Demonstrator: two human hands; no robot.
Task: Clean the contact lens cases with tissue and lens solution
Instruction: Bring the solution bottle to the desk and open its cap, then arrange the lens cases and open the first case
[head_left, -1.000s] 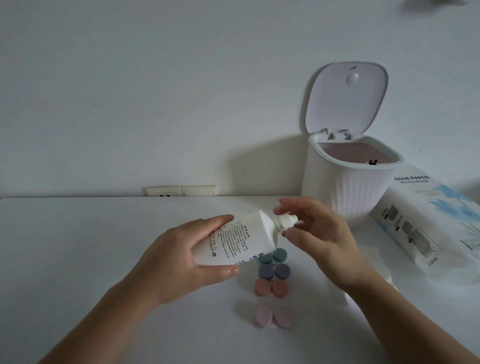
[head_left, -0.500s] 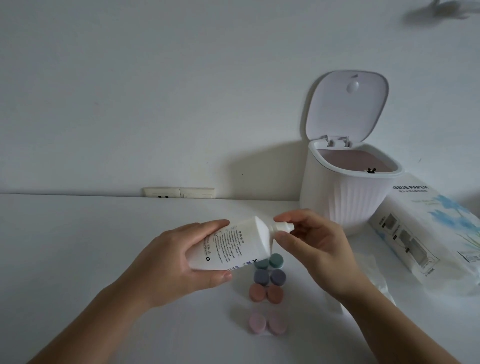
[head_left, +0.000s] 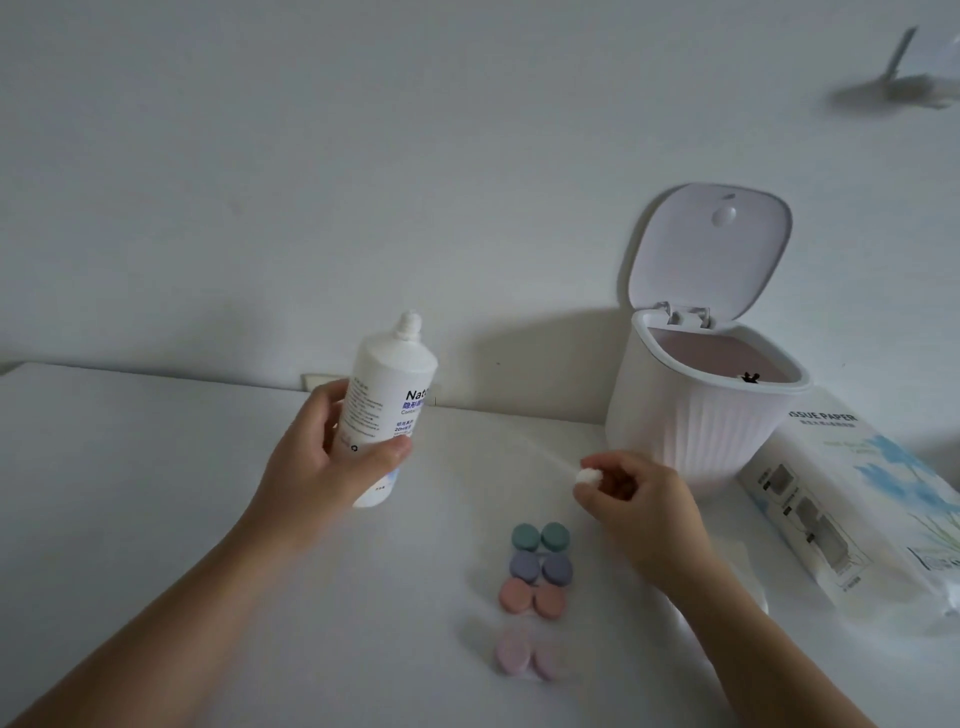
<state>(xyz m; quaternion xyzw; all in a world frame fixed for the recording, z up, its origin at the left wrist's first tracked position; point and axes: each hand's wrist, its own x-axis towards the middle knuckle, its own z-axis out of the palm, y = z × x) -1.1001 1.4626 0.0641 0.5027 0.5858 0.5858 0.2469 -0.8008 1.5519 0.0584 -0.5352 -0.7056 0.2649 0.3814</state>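
Observation:
My left hand grips a white lens solution bottle, held upright above the table with its nozzle bare. My right hand pinches the bottle's small white cap just above the table, right of the bottle. Several closed lens cases lie in a column in front of my right hand: green, purple, coral and pink. A white tissue lies flat under my right forearm, mostly hidden.
A small white ribbed bin with its lid up stands at the back right. A pack of tissue paper lies to its right. The white table meets a white wall with a socket strip behind the bottle.
The cap has come off the bottle in my right hand, which moved right and down. My left hand swung the bottle from lying sideways to upright and shifted left.

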